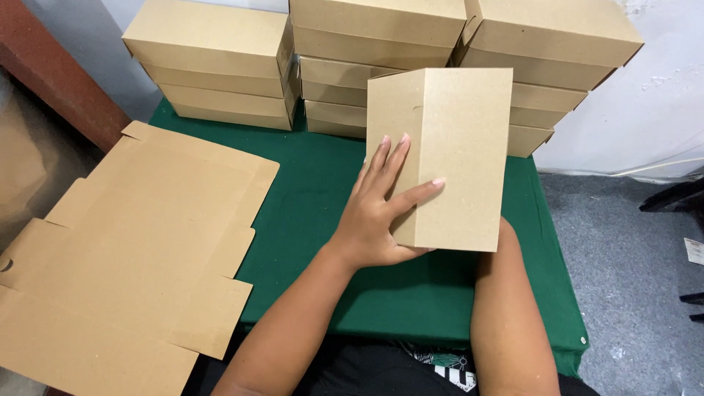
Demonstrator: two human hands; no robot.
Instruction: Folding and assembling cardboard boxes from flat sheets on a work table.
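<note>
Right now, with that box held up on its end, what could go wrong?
The folded box stands on end, steadied by the left hand on its side; the right hand is hidden behind it. If the grip slips, it might tip back into the stacked boxes close behind and nudge them crooked. Pressing hard could also dent its thin cardboard side. The flat cardboard sheets overhang the green table at the left, so a bump might slide them off.

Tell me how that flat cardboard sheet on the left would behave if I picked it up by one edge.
The flat cardboard sheet would probably sag and bend along its creases, since its flaps are cut loose. It looks thin, so likely light. It overhangs the green table, so a push might slide it off.
</note>
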